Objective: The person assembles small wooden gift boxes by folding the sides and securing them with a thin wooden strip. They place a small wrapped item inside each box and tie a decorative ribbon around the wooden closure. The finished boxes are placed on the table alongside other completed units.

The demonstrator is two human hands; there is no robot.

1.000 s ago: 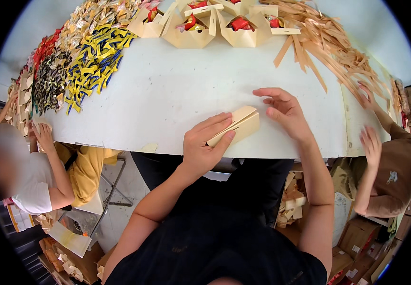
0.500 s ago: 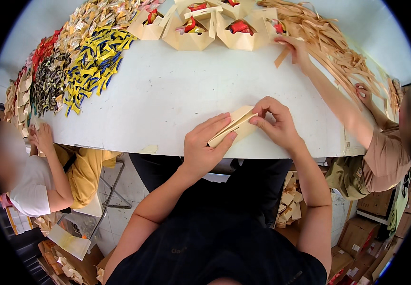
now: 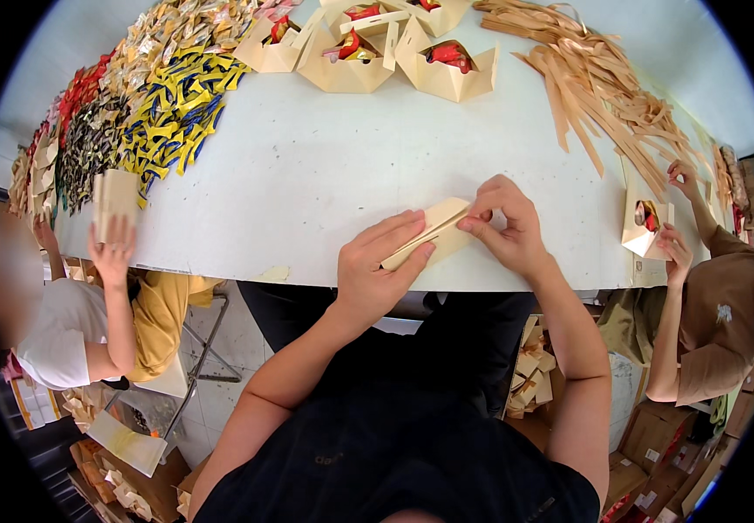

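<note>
Near the front edge of the white table, a folded cream cardboard box (image 3: 434, 228) lies slanted between my two hands. My left hand (image 3: 380, 253) grips its lower left end, fingers on the top side and thumb along the near side. At the far right end, my right hand (image 3: 505, 224) pinches the edge of the card between thumb and fingertips. The box is nearly flat, with a narrow slit showing between its layers. What lies inside it, if anything, is hidden.
Open cream boxes (image 3: 348, 74) holding red packets stand at the back. Yellow-and-blue wrapped pieces (image 3: 172, 113) are heaped left, tan ribbons (image 3: 595, 78) right. A person at left holds cream card (image 3: 115, 205); another at right handles a filled box (image 3: 640, 234).
My hands and the folded box have barely moved. The right person has drawn a filled box from the back row to the right edge; the left person has lifted a cream card piece.
</note>
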